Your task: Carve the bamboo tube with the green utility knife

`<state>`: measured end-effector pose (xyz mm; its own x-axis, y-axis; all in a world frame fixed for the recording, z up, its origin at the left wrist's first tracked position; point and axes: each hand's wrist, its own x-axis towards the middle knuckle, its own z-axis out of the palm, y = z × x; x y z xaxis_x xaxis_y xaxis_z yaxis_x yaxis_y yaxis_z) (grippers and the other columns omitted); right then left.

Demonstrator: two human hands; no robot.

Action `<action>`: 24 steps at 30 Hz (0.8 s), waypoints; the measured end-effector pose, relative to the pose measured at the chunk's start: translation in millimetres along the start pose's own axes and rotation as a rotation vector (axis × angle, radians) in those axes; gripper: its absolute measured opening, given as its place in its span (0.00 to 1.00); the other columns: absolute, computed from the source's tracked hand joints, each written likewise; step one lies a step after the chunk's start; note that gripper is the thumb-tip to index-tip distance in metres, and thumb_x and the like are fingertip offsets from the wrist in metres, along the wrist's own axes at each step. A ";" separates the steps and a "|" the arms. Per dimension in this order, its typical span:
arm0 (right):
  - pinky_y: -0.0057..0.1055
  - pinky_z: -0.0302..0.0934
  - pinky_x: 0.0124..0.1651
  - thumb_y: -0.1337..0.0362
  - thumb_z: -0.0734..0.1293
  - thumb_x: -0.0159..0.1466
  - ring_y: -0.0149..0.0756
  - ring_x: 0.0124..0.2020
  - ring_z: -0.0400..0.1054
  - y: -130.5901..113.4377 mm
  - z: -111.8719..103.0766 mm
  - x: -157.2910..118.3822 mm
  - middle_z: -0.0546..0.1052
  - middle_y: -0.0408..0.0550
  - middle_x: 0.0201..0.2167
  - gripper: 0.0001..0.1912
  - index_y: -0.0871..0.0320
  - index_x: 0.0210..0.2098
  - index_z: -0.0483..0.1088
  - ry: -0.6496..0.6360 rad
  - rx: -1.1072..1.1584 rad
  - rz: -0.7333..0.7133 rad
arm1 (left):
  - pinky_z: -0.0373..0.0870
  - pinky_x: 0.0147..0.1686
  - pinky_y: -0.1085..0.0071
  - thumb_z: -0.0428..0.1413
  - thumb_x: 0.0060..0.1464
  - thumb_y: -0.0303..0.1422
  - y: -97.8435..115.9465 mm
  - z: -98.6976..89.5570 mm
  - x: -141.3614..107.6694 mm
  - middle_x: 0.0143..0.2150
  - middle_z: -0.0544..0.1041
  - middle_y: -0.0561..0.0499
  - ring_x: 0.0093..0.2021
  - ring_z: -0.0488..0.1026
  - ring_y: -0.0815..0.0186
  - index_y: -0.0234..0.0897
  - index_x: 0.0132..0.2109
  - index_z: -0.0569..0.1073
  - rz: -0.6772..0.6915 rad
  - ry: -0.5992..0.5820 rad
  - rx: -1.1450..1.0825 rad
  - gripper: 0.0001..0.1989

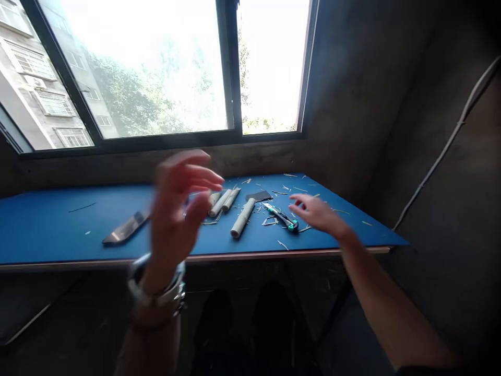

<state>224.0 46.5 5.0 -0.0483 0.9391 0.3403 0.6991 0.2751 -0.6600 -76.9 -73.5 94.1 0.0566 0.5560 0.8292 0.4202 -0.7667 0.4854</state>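
Observation:
My left hand [178,201], blurred by motion, is raised in front of the table with its fingers curved and apart, holding nothing; a metal watch is on the wrist. My right hand [313,211] is over the table's right part, fingers apart and nothing visible between them. Just left of it lies a green and black utility knife [282,217], its blade pointing away to the left. A pale rolled tube [242,218] lies beside the knife. Several similar rolls [221,202] lie together, partly hidden behind my left hand. Behind the knife is a dark flat piece [259,196].
Thin pale scraps [270,221] are scattered over the blue table [58,224]. A shiny dark flat object [126,228] lies left of my left hand. Behind the table is a window [235,68]; a cable [442,151] runs down the right wall.

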 end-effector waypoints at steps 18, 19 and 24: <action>0.27 0.63 0.31 0.55 0.55 0.62 0.29 0.27 0.66 -16.9 37.2 -20.2 0.71 0.46 0.29 0.13 0.58 0.35 0.61 -0.135 0.364 0.170 | 0.68 0.37 0.70 0.53 0.52 0.42 -79.8 124.2 -50.4 0.40 0.75 0.44 0.37 0.72 0.64 0.33 0.44 0.71 -0.519 -0.373 -0.187 0.17; 0.27 0.63 0.31 0.53 0.54 0.62 0.28 0.27 0.65 -23.7 40.3 -30.2 0.71 0.46 0.29 0.15 0.58 0.34 0.61 -0.115 0.501 0.151 | 0.68 0.37 0.70 0.52 0.53 0.42 -82.5 128.5 -50.8 0.40 0.75 0.44 0.38 0.72 0.63 0.33 0.45 0.71 -0.556 -0.352 -0.241 0.18; 0.24 0.59 0.21 0.49 0.65 0.54 0.26 0.20 0.63 -49.9 66.9 -68.9 0.69 0.41 0.21 0.19 0.59 0.33 0.64 -0.090 1.078 0.146 | 0.69 0.38 0.69 0.49 0.54 0.44 -79.8 154.4 -49.4 0.37 0.76 0.45 0.36 0.73 0.63 0.31 0.42 0.71 -0.617 -0.306 -0.600 0.19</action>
<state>144.8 -18.1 -30.3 -0.0984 0.9769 0.1895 -0.2877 0.1543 -0.9452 26.6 9.8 -28.4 0.2520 0.9178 0.3068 -0.0813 -0.2959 0.9518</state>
